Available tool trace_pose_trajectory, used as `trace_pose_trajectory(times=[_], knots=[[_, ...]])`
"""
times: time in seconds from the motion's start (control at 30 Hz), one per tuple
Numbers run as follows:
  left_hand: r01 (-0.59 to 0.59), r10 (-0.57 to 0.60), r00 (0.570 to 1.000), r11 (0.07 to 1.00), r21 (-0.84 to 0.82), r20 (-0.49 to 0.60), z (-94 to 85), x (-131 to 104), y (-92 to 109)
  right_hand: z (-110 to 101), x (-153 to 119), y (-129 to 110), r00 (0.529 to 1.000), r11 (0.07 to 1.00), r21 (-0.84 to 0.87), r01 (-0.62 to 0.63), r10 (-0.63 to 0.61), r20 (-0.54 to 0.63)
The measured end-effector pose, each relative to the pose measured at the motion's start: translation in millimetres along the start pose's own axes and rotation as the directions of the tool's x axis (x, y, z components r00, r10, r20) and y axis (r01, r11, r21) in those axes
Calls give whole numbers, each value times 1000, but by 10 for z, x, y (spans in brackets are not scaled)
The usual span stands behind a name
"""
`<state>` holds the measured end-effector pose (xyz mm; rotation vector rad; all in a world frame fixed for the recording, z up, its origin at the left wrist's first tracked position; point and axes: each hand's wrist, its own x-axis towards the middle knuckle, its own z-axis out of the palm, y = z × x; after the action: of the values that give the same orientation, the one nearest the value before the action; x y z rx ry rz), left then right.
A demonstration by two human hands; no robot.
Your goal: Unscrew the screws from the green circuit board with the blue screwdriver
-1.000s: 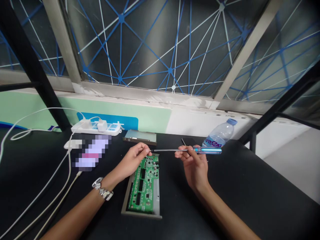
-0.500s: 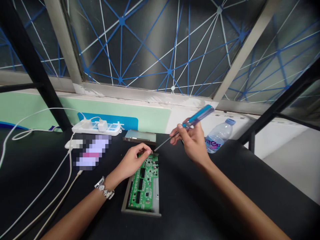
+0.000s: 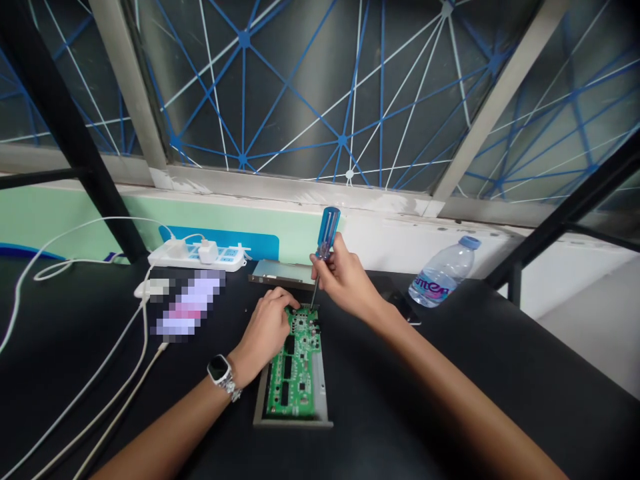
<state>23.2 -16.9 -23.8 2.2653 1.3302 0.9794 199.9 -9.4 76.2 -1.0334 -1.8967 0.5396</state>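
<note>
Green circuit board (image 3: 303,360), blue-handled screwdriver (image 3: 327,230)

Head view: the board, in its metal tray (image 3: 293,423), runs lengthwise front to back. The right hand (image 3: 347,277) pinches the near-upright screwdriver, tip at the far end; the left hand (image 3: 267,327) curls beside it, grip hidden from me. Desk (image 3: 380,400) stretches rightward toward a water bottle (image 3: 444,272).

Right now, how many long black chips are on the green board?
3: on the green circuit board, one long black rectangular chip nearest the left hand, a second chip in the middle, a third chip toward the near end. The hand may hide others.
</note>
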Motion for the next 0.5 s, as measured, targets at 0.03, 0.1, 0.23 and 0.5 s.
trace_pose_trajectory(times=[0.03, 0.1, 0.23, 0.5], knots=[[13, -13, 1000, 1000, 9, -13, 5, 3, 6, 5, 12, 18, 1000, 1000, -7, 0, 0, -1], [26, -25, 999, 999, 22, -26, 6, 7, 16, 14, 31, 48, 1000, 1000, -15, -1, 1, -3], [38, -36, 999, 998, 49, -28, -2, 9, 19, 25, 55, 80, 1000, 1000, -1, 1, -1, -5], [39, -37, 999, 997, 62, -24, -7, 6, 24, 41, 77, 125, 1000, 999, -27, 22, -22, -10]])
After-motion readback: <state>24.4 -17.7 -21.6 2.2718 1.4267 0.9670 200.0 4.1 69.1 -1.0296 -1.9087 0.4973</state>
